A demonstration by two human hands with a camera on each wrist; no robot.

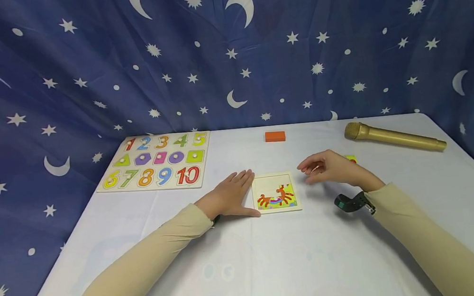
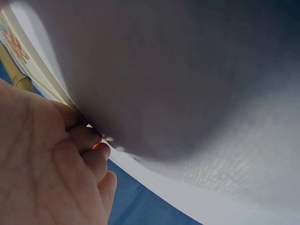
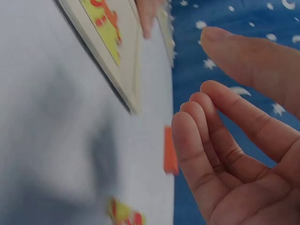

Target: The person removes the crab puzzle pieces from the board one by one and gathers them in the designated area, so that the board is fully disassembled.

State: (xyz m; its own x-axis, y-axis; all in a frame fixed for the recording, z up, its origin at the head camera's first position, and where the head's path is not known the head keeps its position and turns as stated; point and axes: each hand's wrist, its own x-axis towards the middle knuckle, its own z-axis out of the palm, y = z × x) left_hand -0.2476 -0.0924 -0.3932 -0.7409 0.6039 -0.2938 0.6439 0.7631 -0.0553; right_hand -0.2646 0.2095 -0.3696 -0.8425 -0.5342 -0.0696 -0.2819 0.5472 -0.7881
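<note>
A small square picture puzzle board (image 1: 267,183) lies on the white table, with part of a red animal picture filled in along its lower half and bare wood above. Against its left edge rests my left hand (image 1: 229,197), fingers extended and thumb spread toward the near corner. To the right of the board, my right hand (image 1: 331,167) hovers above the table with fingers loosely bent and nothing between them. Beyond that hand lies a yellow, green and red puzzle piece (image 1: 351,158), mostly hidden in the head view; the right wrist view shows the piece (image 3: 124,213) on the table.
A number and shape peg puzzle (image 1: 158,172) lies at the back left. An orange block (image 1: 275,136) sits at the back middle, and a gold microphone (image 1: 399,137) at the back right. Behind the table hangs a blue star-patterned cloth (image 1: 213,83).
</note>
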